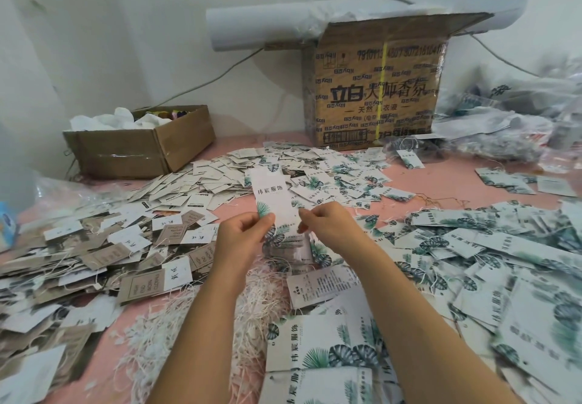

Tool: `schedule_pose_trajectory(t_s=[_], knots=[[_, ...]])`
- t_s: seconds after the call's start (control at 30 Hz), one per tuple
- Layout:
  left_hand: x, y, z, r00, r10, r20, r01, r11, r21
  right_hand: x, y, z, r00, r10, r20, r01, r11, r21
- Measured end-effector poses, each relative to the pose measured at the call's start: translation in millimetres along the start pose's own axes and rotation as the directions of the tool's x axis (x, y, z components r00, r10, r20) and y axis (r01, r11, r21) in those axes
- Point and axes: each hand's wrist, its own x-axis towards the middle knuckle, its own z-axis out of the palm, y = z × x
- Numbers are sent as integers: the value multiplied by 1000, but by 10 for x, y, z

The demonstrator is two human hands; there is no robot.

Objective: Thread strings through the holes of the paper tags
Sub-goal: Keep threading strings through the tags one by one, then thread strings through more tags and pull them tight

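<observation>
Two bare hands meet at the centre of the head view, holding one long paper tag (272, 195) upright above a pink table top (441, 183).

- **Left hand** (242, 235): thumb and curled fingers pinch the tag's lower left edge, over a green frond print.
- **Right hand** (327, 227): thumb and forefinger are pressed together on the lower right edge. Whether a string lies between them cannot be told.
- **Tag:** a narrow white strip, taller than wide. It has a dark leaf at its top end and a line of dark printed characters across the upper half. A green frond sits at the left edge and grey-green leaves at the lower end, partly hidden by the hands.
- **Lower centre of the frame, below the hands:** a loose heap of white strings (176, 325) on the table top, with printed tags lying over it.
- **Left of the frame:** a pile of brown kraft tags (104, 255) mixed with small white ones, many with strings attached.
- **Centre, beyond the held tag:** scattered small white tags (220, 176).
- **Right and lower right:** heaps of leaf-print tags (472, 246) of the same design as the held one.
- **Upper left:** an open small cardboard box (138, 151) with white material inside.
- **Upper centre right:** a large printed cardboard carton (378, 98) against the wall, with a white paper roll (267, 25) lying across its top.
- **Far right:** crumpled clear plastic bags (504, 120).
</observation>
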Motion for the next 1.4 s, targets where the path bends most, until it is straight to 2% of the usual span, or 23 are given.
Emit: schedule_pose_trajectory(t_s=[0.1,0.17,0.27,0.4,0.6,0.93,1.27,1.4], knots=[[-9,11,-29,1000,-8,-14,9,1000,7,42,101,18,995,60,-79,-86,922,-377],[-16,15,-38,1000,-13,-4,13,1000,11,32,146,52,986,144,-85,-167,832,-530],[-20,16,-38,1000,-18,7,18,1000,5,21,166,87,979,185,-89,-202,780,-592],[5,-24,-48,999,-40,-15,39,999,-34,42,198,73,978,179,-104,-206,775,-598],[28,-44,-48,998,-46,-39,43,996,-80,60,245,51,964,227,-138,-265,856,-444],[25,-46,-44,999,-34,-28,31,993,-113,103,265,-44,944,204,-260,-254,950,-179],[38,-82,-60,998,-62,-15,60,993,-103,169,354,-74,944,191,-269,-226,968,-107],[35,-71,-54,998,-68,-11,66,990,-125,142,286,-110,946,131,-296,-86,983,161]])
